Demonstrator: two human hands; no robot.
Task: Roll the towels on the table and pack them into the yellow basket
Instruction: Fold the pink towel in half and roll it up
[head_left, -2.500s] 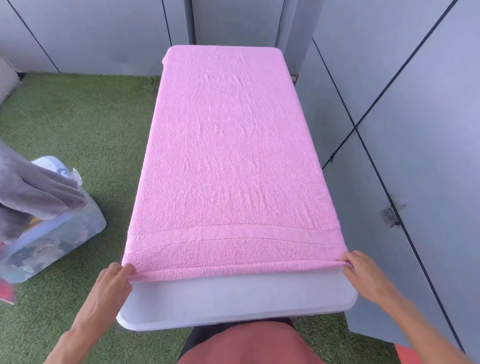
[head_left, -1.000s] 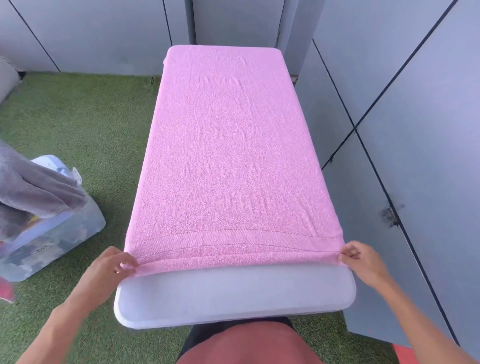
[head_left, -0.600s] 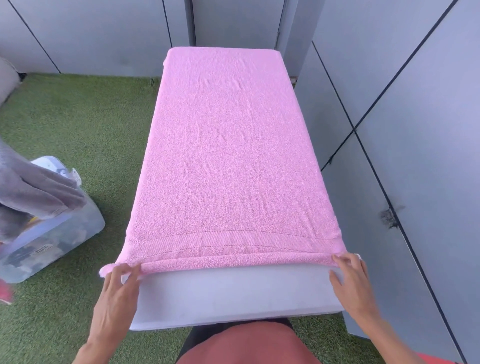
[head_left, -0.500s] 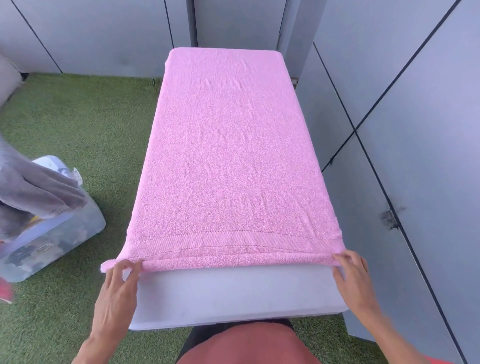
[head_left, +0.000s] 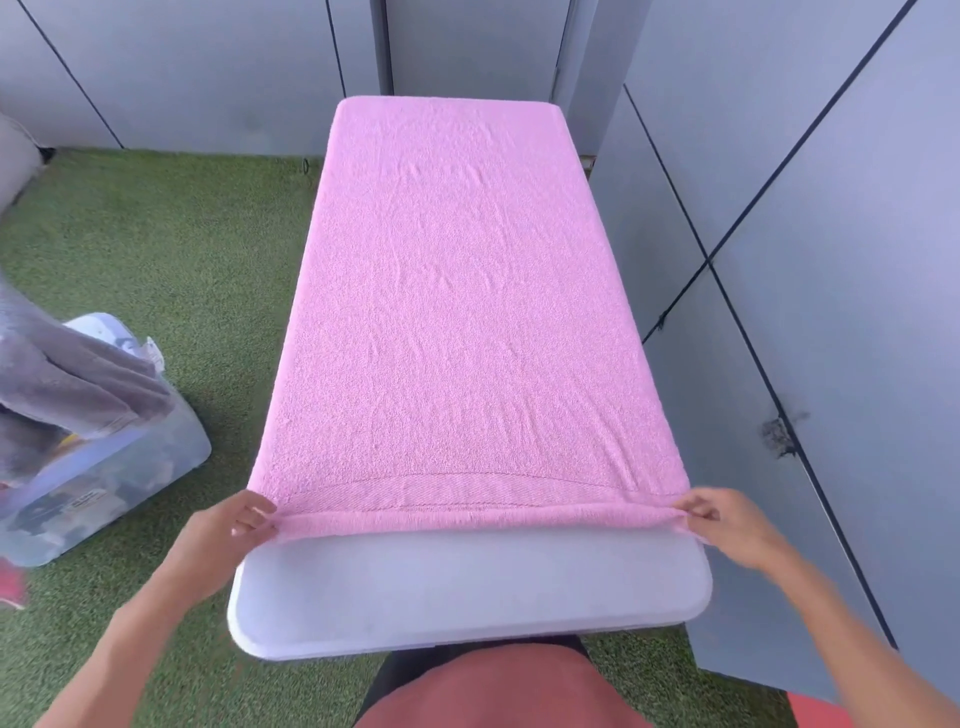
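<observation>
Pink towel (head_left: 457, 312) flat on table (head_left: 467, 597), near edge pinched by left hand (head_left: 223, 540), right hand (head_left: 727, 525); bare strip below

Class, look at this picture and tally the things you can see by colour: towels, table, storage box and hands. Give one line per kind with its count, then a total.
Pink towel: 1
Grey towel: 1
White table: 1
Clear storage box: 1
Hands, left hand and right hand, each pinching a near corner of the pink towel: 2
Total: 6
</observation>
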